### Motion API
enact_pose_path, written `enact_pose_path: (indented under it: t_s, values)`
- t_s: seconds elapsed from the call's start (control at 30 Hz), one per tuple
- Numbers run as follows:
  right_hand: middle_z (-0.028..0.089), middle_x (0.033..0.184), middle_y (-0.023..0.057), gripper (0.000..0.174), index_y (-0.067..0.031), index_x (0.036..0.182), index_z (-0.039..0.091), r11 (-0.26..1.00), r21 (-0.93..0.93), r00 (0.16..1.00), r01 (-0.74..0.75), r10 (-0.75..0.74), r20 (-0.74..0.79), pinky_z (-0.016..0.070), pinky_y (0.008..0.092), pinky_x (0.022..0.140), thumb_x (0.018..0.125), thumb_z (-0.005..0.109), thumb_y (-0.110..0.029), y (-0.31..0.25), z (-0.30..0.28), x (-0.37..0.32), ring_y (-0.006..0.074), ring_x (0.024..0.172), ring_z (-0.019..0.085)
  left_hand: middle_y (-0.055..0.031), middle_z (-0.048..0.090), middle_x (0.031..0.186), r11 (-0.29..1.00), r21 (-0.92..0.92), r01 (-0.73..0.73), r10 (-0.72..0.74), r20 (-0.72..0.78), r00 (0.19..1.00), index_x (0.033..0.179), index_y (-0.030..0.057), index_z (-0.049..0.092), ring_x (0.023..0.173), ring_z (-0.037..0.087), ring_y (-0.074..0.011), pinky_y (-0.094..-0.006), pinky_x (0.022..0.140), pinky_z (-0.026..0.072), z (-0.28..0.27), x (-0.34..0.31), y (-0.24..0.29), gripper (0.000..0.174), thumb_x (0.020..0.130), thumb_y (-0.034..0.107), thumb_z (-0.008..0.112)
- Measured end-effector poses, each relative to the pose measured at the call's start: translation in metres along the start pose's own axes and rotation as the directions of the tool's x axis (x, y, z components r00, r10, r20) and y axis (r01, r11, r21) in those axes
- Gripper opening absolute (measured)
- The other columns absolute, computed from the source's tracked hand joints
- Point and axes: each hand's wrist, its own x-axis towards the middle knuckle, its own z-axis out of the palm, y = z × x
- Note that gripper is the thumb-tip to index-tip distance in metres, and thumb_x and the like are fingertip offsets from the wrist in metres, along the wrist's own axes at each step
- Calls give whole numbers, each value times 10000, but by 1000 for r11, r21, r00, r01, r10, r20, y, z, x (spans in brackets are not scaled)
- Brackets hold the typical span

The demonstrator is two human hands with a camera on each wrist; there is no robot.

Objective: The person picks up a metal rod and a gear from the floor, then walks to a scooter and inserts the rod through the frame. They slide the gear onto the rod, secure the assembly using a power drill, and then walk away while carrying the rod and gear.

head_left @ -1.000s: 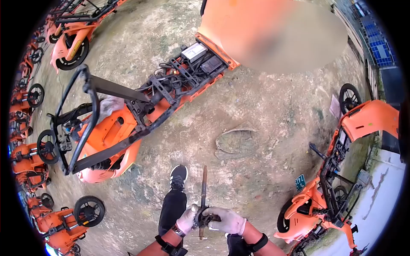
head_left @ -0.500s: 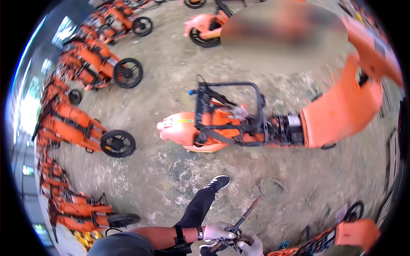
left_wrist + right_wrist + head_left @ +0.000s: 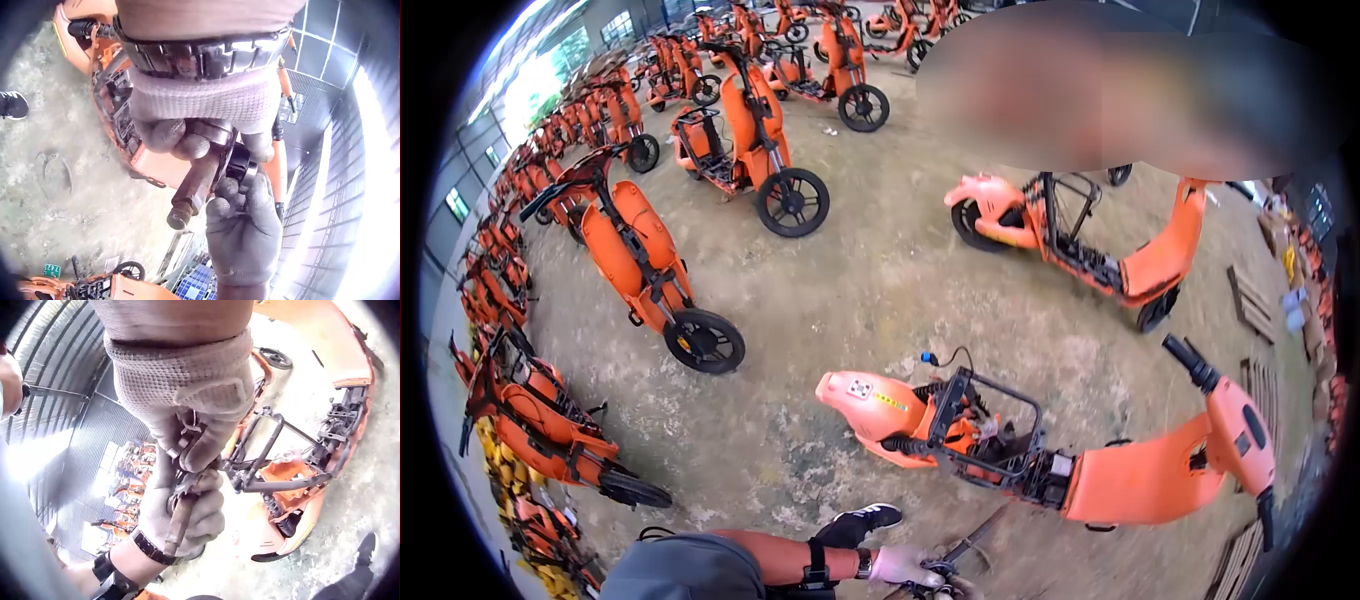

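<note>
Both hands wear light knit gloves and hold one rusty metal part: a dark shaft point(image 3: 192, 190) with a small fitting around its middle. My left hand point(image 3: 206, 140) grips the shaft and fitting from above in the left wrist view. My right hand point(image 3: 190, 459) pinches the fitting point(image 3: 187, 481) with curled fingers, while the left hand point(image 3: 187, 519) wraps the shaft just beneath it. In the head view the left hand point(image 3: 905, 565) and the shaft point(image 3: 972, 540) sit at the bottom edge, and the right hand is almost cut off there.
A stripped orange scooter point(image 3: 960, 440) lies on the dirt floor just ahead of my black shoe point(image 3: 862, 522). Another scooter point(image 3: 1100, 250) lies farther back. Rows of parked orange scooters point(image 3: 640, 250) fill the left and far side. Wooden pallets point(image 3: 1250, 300) lie at right.
The head view has swung round and up, from the stripped scooter close by to a wide look over the yard. Both hands kept hold of the shaft, now at the frame's bottom edge.
</note>
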Motion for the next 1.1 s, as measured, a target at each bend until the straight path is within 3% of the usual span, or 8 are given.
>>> enact_pose_path:
  t_s: [0.2,0.3,0.47,0.7,0.83,0.97,1.07,1.1]
  values:
    - [597,1116,98,345,-10,1191,533,981,-71,982,179,-183,-45,511,301,846,855,582,54,-53,37,-42,189,1019,587,0,636,1024,951,-270,-152,187,106,977,1139,15,600,919,564,-102,-261,839,469,19,-44,38,528,806,399,743]
    - [603,1106,101,341,-8,1167,547,905,-298,943,305,-330,-36,500,314,876,837,593,60,-69,54,-82,189,1015,589,-5,636,1027,951,-288,-113,164,159,973,1121,11,615,919,565,-101,-260,842,473,34,-80,47,501,812,385,740]
    - [635,1097,161,318,-32,1172,590,634,-519,758,574,-651,42,465,366,922,856,564,-61,-101,96,-153,293,1031,609,-36,666,963,955,-274,-111,141,90,986,1124,-10,628,824,614,-116,-274,772,506,54,-148,56,420,858,307,701]
    - [655,1026,172,394,12,1208,551,433,-565,658,702,-699,281,518,339,812,821,606,-32,-154,153,-185,275,933,658,-38,653,946,953,-159,-257,256,-26,966,1116,-19,602,826,619,-108,-255,767,516,52,-235,103,341,877,214,671]
    - [608,1154,202,384,-32,1220,552,465,-515,682,721,-607,407,479,416,911,846,597,-107,-187,195,-174,370,1066,590,-67,625,1097,923,-173,-343,342,-38,939,1200,-18,557,966,602,-139,-286,874,490,18,-286,130,457,795,152,683]
    - [602,1180,185,397,-20,1220,548,273,-465,520,842,-638,568,478,399,924,845,612,-132,-225,252,-139,344,1089,590,-100,629,1134,820,-225,-527,494,-187,849,1225,-33,543,1018,608,-186,-306,905,478,-20,-336,155,487,772,127,624]
    - [624,1129,169,402,-15,1208,566,373,-432,570,821,-558,602,509,355,828,827,647,-117,-262,309,-107,278,949,637,-142,645,1081,764,-135,-631,563,-339,754,1193,-59,555,997,620,-200,-321,885,492,-71,-370,172,462,779,141,595]
    - [637,1102,164,404,-14,1203,574,422,-426,598,801,-519,611,518,341,797,818,658,-105,-271,329,-97,256,903,649,-146,651,1050,820,-146,-554,469,-384,795,1173,-68,563,958,628,-204,-330,871,497,-96,-381,172,461,774,157,605]
